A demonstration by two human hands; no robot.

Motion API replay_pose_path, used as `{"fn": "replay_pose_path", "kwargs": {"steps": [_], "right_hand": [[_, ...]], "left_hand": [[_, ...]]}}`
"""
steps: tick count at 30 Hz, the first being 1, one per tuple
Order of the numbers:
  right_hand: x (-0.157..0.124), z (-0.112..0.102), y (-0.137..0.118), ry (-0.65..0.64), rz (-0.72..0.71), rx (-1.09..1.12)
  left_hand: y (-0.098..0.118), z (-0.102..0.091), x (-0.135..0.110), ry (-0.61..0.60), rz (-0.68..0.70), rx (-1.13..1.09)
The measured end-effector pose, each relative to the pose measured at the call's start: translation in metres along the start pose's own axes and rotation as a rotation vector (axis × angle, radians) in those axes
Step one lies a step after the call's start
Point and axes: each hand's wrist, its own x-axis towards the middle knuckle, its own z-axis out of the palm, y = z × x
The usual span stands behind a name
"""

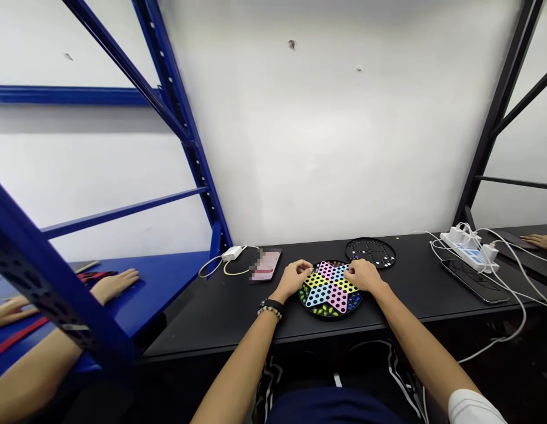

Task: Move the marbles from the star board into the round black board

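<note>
Prob. plastic star bd (330,287), multicol.

The black bench (211,318) stands against the wall. On it lies a round Chinese checkers board (332,287) near the front edge, with a shallow round black tray (377,252) just behind and to the right. Leftward lie a pink smartphone (267,265) and a white charger (231,253); rightward, a white power strip (466,249) beside a black smartphone (474,280).
</note>
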Motion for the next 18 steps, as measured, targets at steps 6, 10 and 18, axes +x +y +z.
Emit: {"fn": "replay_pose_path", "kwargs": {"steps": [6,10,18], "right_hand": [[-0.003,0.002,0.0,-0.01,0.033,0.043],[-0.006,0.003,-0.002,-0.031,0.03,0.045],[-0.007,-0.001,-0.008,-0.015,0.025,0.038]], "left_hand": [[0.006,0.0,-0.002,0.003,-0.001,0.01],[0.006,-0.001,-0.002,0.011,0.006,0.026],[0.058,-0.005,-0.006,0.14,0.103,-0.094]]}}
